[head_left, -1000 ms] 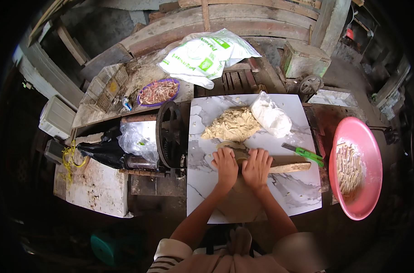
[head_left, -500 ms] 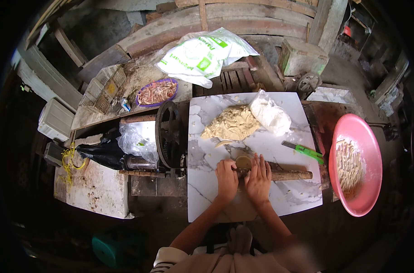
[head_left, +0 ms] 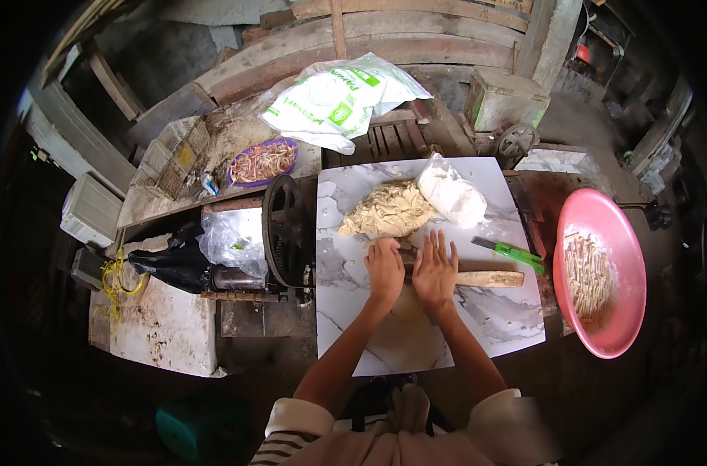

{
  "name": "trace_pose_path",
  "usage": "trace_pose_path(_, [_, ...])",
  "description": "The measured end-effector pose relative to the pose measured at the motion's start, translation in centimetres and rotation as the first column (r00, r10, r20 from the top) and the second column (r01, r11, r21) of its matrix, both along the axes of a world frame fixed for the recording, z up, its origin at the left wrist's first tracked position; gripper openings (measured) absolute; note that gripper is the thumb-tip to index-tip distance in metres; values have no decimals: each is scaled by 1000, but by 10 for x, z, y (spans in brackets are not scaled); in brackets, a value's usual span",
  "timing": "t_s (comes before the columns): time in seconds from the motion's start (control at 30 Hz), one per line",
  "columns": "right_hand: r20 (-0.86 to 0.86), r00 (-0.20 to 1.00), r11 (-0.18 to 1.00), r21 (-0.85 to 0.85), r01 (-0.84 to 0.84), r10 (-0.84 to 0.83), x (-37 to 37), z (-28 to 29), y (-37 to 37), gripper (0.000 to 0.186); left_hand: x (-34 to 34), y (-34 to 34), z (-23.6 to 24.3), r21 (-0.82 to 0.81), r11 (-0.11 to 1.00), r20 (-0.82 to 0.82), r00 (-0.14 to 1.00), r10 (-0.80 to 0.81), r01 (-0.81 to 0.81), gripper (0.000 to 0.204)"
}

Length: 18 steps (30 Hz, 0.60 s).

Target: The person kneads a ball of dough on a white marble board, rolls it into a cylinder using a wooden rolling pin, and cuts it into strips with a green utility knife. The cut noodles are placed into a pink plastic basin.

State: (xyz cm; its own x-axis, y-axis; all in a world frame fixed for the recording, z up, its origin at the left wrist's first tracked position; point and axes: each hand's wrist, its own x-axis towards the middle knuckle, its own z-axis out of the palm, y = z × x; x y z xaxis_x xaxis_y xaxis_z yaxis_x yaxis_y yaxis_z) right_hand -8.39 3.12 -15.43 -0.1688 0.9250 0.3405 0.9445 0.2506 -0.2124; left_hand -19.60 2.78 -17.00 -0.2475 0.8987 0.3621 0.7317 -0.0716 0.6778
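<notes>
A wooden rolling pin (head_left: 489,279) lies crosswise on a marble-patterned board (head_left: 342,311). My left hand (head_left: 385,272) rests on its left part, fingers together and bent over the wood. Flat on the pin beside it, my right hand (head_left: 436,268) has its fingers stretched out and slightly apart. Between my forearms a thin flattened sheet of dough (head_left: 404,338) spreads over the board. Beyond my hands sits a rough pile of pale dough (head_left: 388,210), with a plastic bag of white powder (head_left: 451,193) touching it. A green box cutter (head_left: 516,255) lies right of my hands, blade out.
At the right stands a pink basin (head_left: 639,279) holding floured dough strips (head_left: 588,276). A hand-cranked machine with a large wheel (head_left: 285,229) adjoins the board's left. Behind are a purple-rimmed basket (head_left: 294,160) of thin strips and a white-green sack (head_left: 322,105).
Both hands have pushed the rolling pin away from me, toward the dough pile. The flattened dough now shows longer between my forearms, and my right fingers reach farther forward.
</notes>
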Motion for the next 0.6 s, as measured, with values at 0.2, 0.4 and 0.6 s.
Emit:
trace_pose_path(0.2, [18, 992, 989, 77, -125, 124, 13, 7, -78, 55, -5, -80, -1, 94, 984, -8, 988, -153, 153, 21])
trace_pose_path(0.4, [-20, 936, 935, 42, -351, 352, 48, 10, -81, 59, -1, -111, 20, 72, 990, -70, 990, -120, 125, 24])
trace_pose_path(0.6, [-97, 815, 817, -36, -576, 571, 69, 44, -70, 42, -11, -110, 40, 27, 992, -26, 992, -122, 122, 19])
